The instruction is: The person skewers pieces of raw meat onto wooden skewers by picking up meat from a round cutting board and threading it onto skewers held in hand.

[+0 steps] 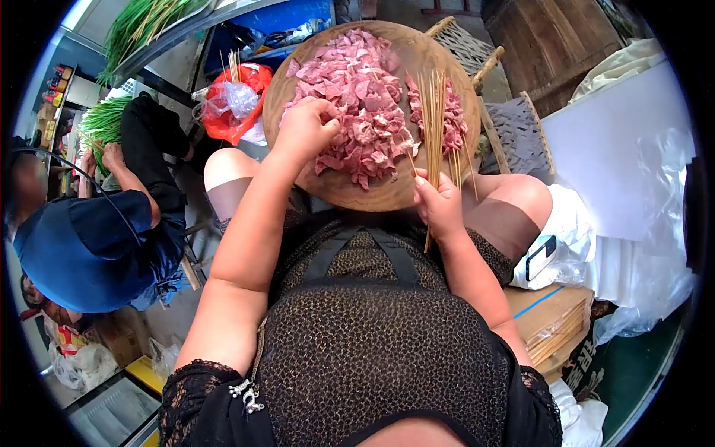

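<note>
A heap of sliced pink raw meat (357, 89) covers the middle of a round wooden board (298, 67) in front of my knees. My left hand (309, 127) is at the heap's left edge, its thumb and fingers pressed together; what they pinch is too small to make out. My right hand (439, 203), at the board's near edge, grips a bundle of thin wooden skewers (433, 127) that points away from me. One skewer leans apart from the bundle towards the heap. Skewered meat (454, 115) lies at the board's right, partly behind the bundle.
At the left, a co-worker in dark blue (82, 249) handles green stalks (104, 123). A red plastic bag (238, 100) stands by the board's left side. Woven stools (521, 130) are at the right. A phone (541, 257) lies on white plastic beside my right knee.
</note>
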{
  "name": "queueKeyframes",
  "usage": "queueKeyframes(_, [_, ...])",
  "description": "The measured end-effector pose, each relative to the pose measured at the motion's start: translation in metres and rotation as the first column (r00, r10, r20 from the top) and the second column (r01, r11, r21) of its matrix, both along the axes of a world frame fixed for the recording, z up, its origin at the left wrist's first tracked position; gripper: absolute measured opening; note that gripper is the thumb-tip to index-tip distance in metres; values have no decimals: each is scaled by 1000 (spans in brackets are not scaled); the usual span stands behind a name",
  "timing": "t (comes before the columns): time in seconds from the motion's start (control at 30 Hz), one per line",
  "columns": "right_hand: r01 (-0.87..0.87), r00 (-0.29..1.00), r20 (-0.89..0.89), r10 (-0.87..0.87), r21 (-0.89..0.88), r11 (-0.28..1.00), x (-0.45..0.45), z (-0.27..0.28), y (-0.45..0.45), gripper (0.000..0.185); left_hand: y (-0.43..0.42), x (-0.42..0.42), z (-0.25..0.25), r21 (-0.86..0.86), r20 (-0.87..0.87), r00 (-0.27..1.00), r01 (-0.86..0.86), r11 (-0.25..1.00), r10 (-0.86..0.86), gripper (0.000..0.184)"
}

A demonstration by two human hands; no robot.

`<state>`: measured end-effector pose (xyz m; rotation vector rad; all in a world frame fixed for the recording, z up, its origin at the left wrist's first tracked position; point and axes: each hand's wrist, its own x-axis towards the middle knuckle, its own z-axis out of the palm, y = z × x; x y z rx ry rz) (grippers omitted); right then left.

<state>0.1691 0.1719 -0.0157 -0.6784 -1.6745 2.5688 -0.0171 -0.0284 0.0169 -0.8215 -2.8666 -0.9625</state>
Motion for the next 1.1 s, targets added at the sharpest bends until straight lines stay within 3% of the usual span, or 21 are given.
queueKeyframes(0.07, [-12, 1000, -15, 12, -4, 1000, 0, -1, 0, 19, -3, -2, -1, 111, 183, 983, -52, 992, 31, 17])
queueKeyframes(0.3, [-11, 1000, -13, 11, 8, 1000, 0, 0, 1, 18, -2, -11, -14, 218, 244, 969, -97, 971, 41, 18])
queueKeyframes(0.4, [-7, 1000, 14, 7, 6, 1000, 3, -1, 1, 18, -3, -14, -19, 136, 185, 981, 37, 990, -62, 19])
queueKeyframes(0.47, [-13, 1000, 2, 13, 2, 1000, 2, -2, 2, 18, -4, -13, -15, 17, 185, 958, 218, 976, -217, 22])
queueKeyframes(0.5, [-13, 1000, -1, 13, 3, 1000, 1, -2, 2, 18, -5, -10, -10, 18, 182, 959, 218, 976, -218, 22])
queueKeyframes(0.57, [18, 1000, 14, -18, -15, 1000, 1, -1, 1, 18, -7, -4, 1, -116, 16, 972, 236, 965, -236, 24])
queueKeyframes(0.6, [13, 1000, 20, -13, -10, 1000, 2, -1, 2, 19, -5, -2, 8, -109, 54, 984, 172, 979, -167, 24])
queueKeyframes(0.77, [5, 1000, 16, -5, -8, 1000, 1, 2, 1, 20, 10, -2, 11, -76, 108, 982, 161, 984, -152, 23])
queueKeyframes(0.83, [-3, 999, 38, 3, 22, 1000, 1, 4, 0, 20, 15, -4, 1, -288, -27, 984, 159, 944, -175, 22])
queueKeyframes(0.97, [10, 1000, 2, -10, 10, 1000, 3, 1, 1, 19, 17, -14, -9, -328, -33, 988, 132, 935, -151, 21])
queueKeyframes(1.03, [11, 1000, 26, -11, 5, 1000, 3, 2, 2, 19, 15, -8, 8, -345, -93, 962, 209, 915, -255, 13])
queueKeyframes(1.1, [1, 999, 35, -1, -6, 1000, 5, 4, 1, 19, 14, -6, 14, -32, 7, 992, 123, 992, -123, 10])
